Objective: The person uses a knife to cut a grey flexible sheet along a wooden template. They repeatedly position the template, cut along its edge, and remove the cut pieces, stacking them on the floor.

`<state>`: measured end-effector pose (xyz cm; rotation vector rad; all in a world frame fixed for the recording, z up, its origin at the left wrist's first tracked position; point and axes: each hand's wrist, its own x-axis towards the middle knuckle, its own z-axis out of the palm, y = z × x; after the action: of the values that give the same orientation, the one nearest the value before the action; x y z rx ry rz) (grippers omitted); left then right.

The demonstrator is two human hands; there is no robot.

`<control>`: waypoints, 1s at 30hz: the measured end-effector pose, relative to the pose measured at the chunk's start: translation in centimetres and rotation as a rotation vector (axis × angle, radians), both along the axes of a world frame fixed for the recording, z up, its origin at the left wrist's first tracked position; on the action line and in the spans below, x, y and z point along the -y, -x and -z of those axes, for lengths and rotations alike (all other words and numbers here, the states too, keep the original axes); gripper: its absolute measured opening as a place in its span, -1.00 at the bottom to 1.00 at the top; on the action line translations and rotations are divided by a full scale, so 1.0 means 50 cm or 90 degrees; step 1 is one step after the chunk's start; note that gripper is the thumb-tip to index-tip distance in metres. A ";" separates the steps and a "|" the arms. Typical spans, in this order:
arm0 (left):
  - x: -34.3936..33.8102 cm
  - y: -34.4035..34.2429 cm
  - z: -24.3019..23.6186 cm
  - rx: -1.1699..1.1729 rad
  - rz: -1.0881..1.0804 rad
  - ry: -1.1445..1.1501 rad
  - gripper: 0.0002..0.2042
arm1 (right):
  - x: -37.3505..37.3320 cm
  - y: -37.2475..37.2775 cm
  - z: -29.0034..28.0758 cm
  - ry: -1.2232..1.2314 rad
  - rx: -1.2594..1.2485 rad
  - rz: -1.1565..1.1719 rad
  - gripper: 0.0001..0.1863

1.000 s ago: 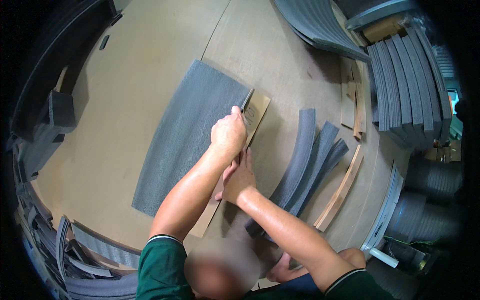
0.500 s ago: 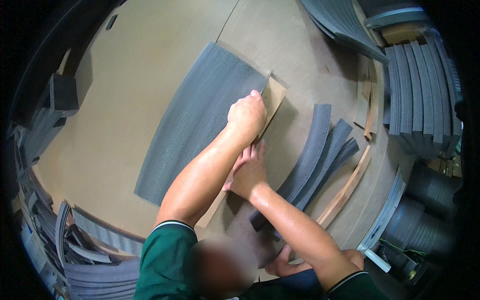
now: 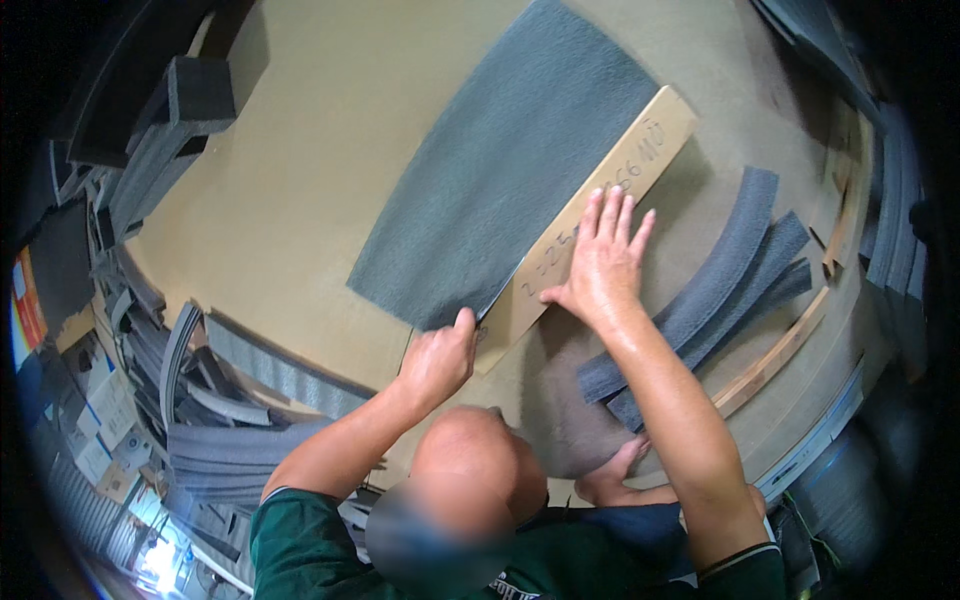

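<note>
A flat grey foam sheet (image 3: pixel 500 170) lies on the brown work surface, with a straight wooden board (image 3: pixel 540 270) along its right edge; handwriting marks the board. My left hand (image 3: pixel 440 358) is closed at the near end of the board, by the sheet's near corner. From this fist a thin knife blade (image 3: pixel 498 295) runs along the seam between foam and board; the handle is hidden in my fingers. The foam's near corner looks slightly lifted beside the blade. My right hand (image 3: pixel 605 262) presses flat on the board, fingers spread.
Several curved grey foam strips (image 3: pixel 715 270) lie right of the board, beside a narrow wood strip (image 3: pixel 770 352). My bare foot (image 3: pixel 615 470) rests near them. Foam offcuts (image 3: pixel 240 455) pile up at the lower left, and foam blocks (image 3: pixel 200 95) stand at the upper left.
My left hand has come from the board's far end down to its near end, toward me. My right hand is now spread wider on the board. The whole view has shifted.
</note>
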<state>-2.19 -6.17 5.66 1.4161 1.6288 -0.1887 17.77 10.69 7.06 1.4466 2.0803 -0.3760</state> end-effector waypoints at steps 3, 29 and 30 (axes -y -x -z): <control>0.141 0.055 -0.017 -0.006 -0.022 0.068 -0.77 | 0.000 0.002 -0.002 0.001 -0.010 0.016 0.66; -0.063 0.067 -0.150 -0.182 -0.255 -0.483 -0.75 | 0.012 -0.021 0.028 0.019 -0.016 0.031 0.72; -0.094 0.094 -0.129 -0.220 -0.250 -0.505 -0.74 | 0.013 -0.028 0.031 0.017 -0.041 0.042 0.75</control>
<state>-6.88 -1.49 12.10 1.6377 2.3866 0.5259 19.15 10.05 5.50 1.5093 2.0727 -0.4805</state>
